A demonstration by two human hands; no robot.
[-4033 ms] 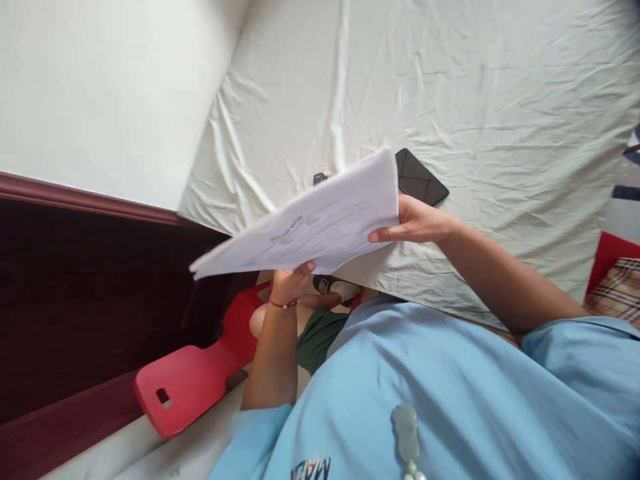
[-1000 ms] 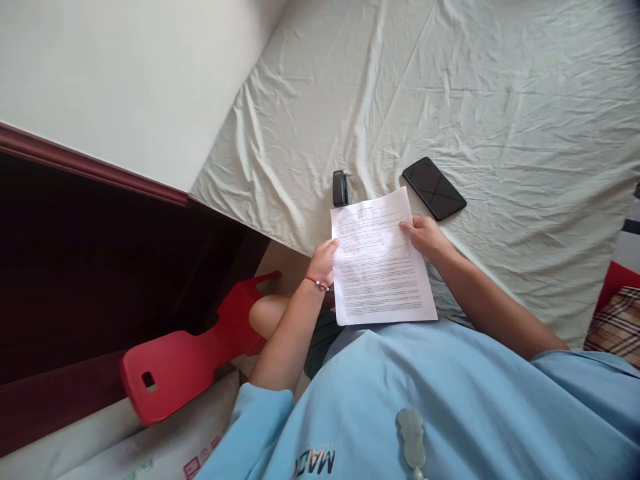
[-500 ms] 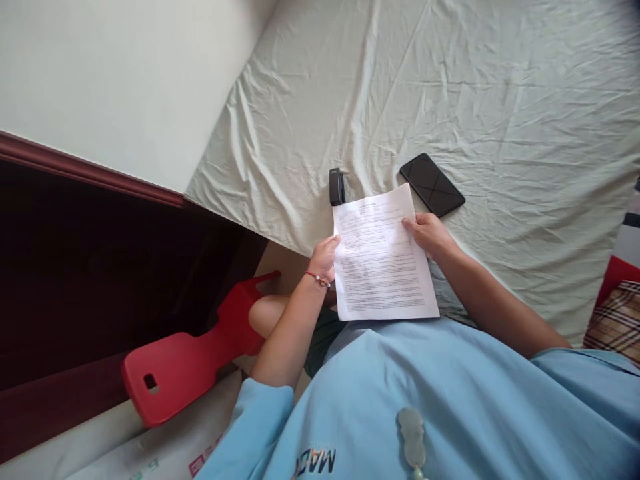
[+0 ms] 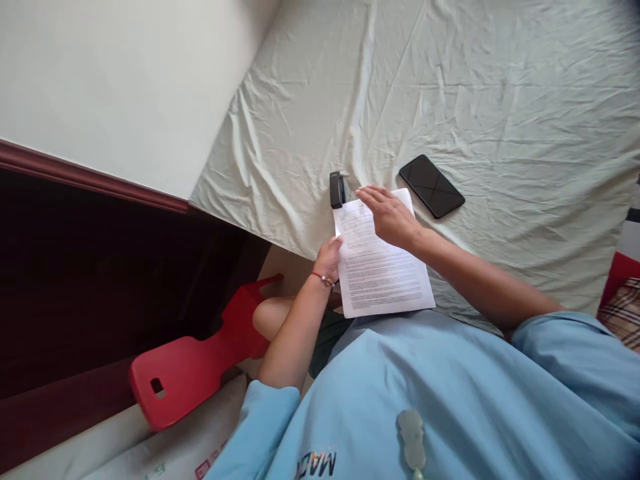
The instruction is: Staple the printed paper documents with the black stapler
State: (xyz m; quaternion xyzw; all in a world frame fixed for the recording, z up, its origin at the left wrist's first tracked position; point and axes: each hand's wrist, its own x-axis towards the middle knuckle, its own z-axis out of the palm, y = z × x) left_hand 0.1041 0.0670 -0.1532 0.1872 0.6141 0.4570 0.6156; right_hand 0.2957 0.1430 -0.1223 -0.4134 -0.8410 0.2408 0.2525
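Note:
A printed sheet of paper (image 4: 385, 280), possibly one of several together, spans from the bed's edge to my lap. My left hand (image 4: 329, 258) pinches its left side, thumb on top. Over the upper part of the page, my right hand (image 4: 393, 215) is stretched out with fingers straight, covering some of the print; whether it touches the paper I cannot tell. A black stapler (image 4: 337, 190) stands on the sheet-covered bed, right by the paper's top left corner. To the right of the page lies a dark tablet or large phone (image 4: 432, 186).
The bed (image 4: 475, 100) has a wrinkled pale green sheet. A red plastic chair (image 4: 175, 380) stands at my left, beside dark wooden furniture (image 4: 100, 280) and a white wall (image 4: 110, 87). Plaid cloth (image 4: 623, 310) lies at the far right edge.
My right hand has let go of the paper's right edge and moved left across its top, fingers now straight. My left hand keeps its hold.

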